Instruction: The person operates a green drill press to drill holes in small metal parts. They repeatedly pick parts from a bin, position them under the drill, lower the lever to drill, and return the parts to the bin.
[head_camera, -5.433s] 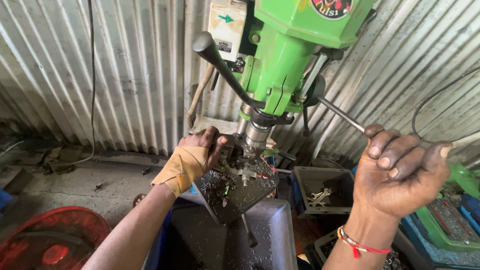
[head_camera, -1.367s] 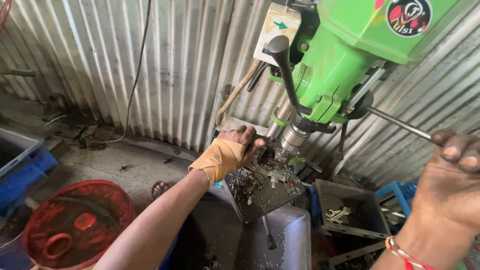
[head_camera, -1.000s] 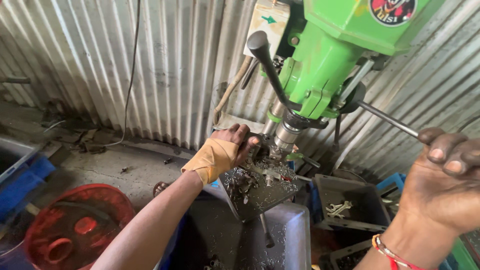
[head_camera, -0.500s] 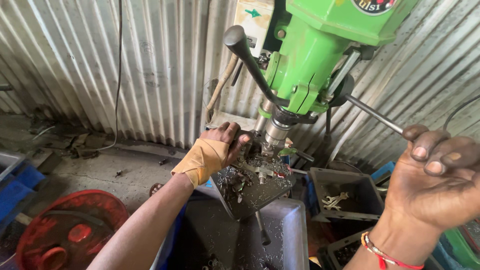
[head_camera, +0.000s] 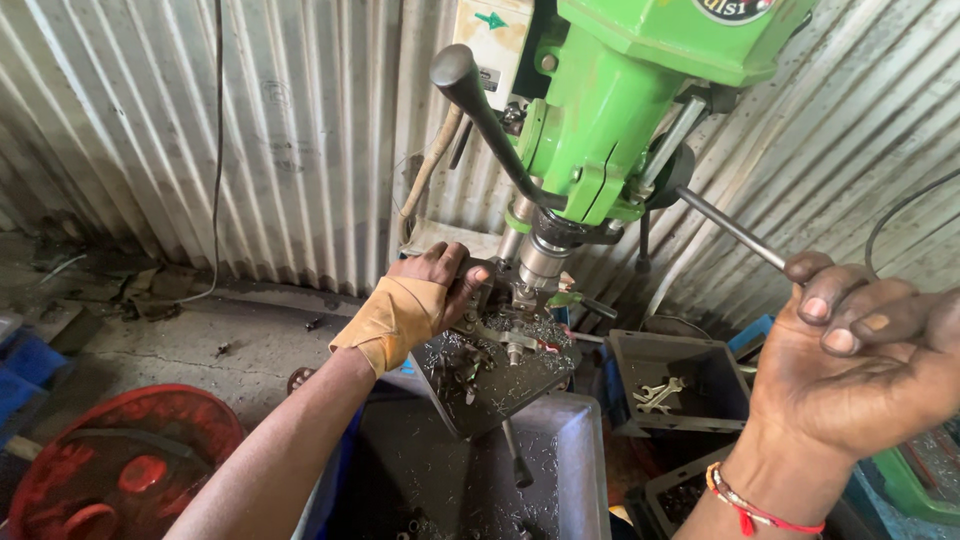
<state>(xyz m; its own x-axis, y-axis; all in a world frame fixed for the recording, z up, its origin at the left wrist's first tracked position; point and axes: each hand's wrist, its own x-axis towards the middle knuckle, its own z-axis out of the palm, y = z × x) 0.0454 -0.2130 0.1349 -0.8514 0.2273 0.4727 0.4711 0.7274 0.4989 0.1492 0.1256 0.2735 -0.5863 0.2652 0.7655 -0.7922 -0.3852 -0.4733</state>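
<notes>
Workpiece (head_camera: 492, 318): small metal part on the chip-strewn drill-press table (head_camera: 520, 385), at its rear edge under the chuck (head_camera: 543, 262). Left hand (head_camera: 425, 300), tan wrap across the palm, fingers curled shut on the workpiece. Right hand (head_camera: 860, 365) closed around the steel feed lever (head_camera: 728, 228). Grey bin (head_camera: 670, 385) holding spanners sits right of the table.
</notes>
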